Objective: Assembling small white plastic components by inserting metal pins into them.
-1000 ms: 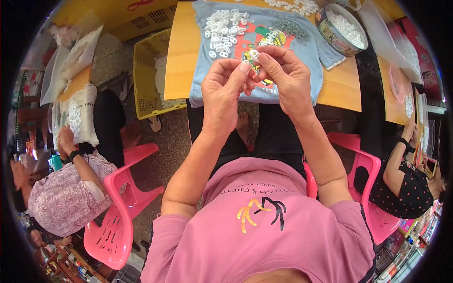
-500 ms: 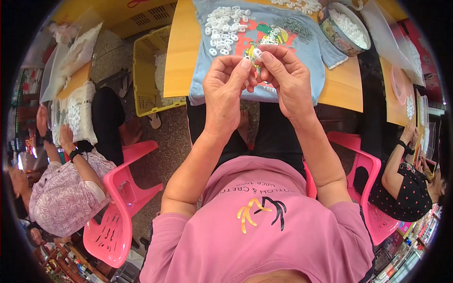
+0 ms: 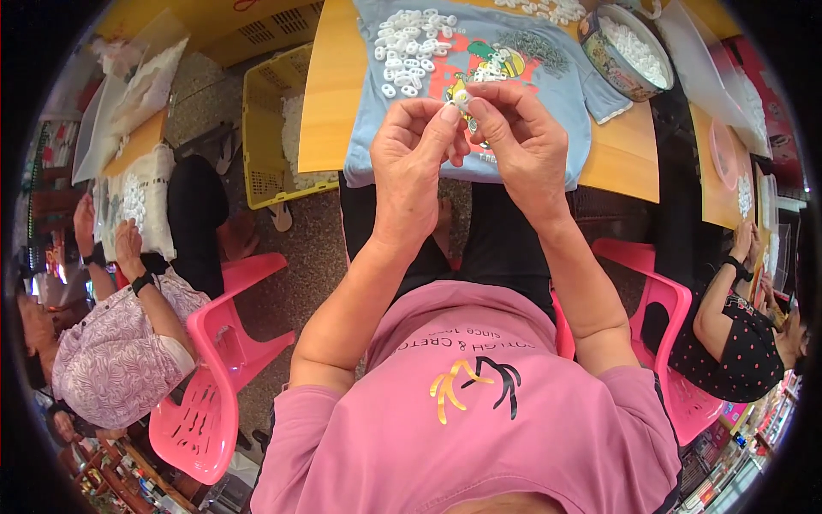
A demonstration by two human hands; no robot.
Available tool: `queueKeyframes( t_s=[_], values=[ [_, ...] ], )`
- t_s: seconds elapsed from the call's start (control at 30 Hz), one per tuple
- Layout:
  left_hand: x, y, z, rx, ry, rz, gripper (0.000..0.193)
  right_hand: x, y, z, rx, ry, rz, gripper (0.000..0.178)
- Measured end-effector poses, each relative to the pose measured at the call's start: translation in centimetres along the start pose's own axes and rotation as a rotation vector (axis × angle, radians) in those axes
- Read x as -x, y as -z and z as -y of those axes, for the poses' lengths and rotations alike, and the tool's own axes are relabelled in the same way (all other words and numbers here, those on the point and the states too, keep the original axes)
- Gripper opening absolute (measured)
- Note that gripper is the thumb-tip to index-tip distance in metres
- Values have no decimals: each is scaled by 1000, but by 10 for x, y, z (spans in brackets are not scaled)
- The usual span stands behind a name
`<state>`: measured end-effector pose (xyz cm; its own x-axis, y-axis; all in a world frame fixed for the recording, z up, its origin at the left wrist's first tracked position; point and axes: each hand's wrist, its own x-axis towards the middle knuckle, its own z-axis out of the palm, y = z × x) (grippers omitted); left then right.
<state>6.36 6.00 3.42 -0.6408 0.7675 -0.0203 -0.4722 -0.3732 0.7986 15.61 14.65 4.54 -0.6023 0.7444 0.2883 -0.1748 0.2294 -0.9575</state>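
My left hand [image 3: 411, 158] and my right hand [image 3: 527, 141] meet over the near part of a blue shirt [image 3: 368, 128] spread on the table. Pinched by my right thumb and fingers is a small white plastic piece [image 3: 462, 98]. The left thumb and forefinger are pressed together against its left side; what they grip is mostly hidden. A small metal bit [image 3: 472, 126] shows just below the fingertips, and I cannot tell which hand holds it. Beyond my hands lie a pile of white oval two-holed pieces [image 3: 407, 47], some smaller white pieces [image 3: 492, 64] and a heap of grey metal parts [image 3: 535, 50].
A round tub [image 3: 612, 73] of white pieces stands at the table's [image 3: 325, 103] far right. A yellow crate [image 3: 261, 163] is on the floor to the left. Pink chairs [image 3: 210, 377] flank me, with a co-worker on each side handling white pieces.
My fingertips have come closer together, and the white piece has tilted and shifted slightly left to meet the left fingers. The co-worker's hand at left has moved slightly.
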Motion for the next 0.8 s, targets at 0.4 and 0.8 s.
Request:
queueKeyframes(
  t_s=[0.4,0.8],
  values=[
    [8,-1,-3,16,23,1,14,9,-3,0,-61,-7,7,20],
    [3,15,14,-80,-81,150,38,1,2,10,-536,-318,94,39]
  ],
)
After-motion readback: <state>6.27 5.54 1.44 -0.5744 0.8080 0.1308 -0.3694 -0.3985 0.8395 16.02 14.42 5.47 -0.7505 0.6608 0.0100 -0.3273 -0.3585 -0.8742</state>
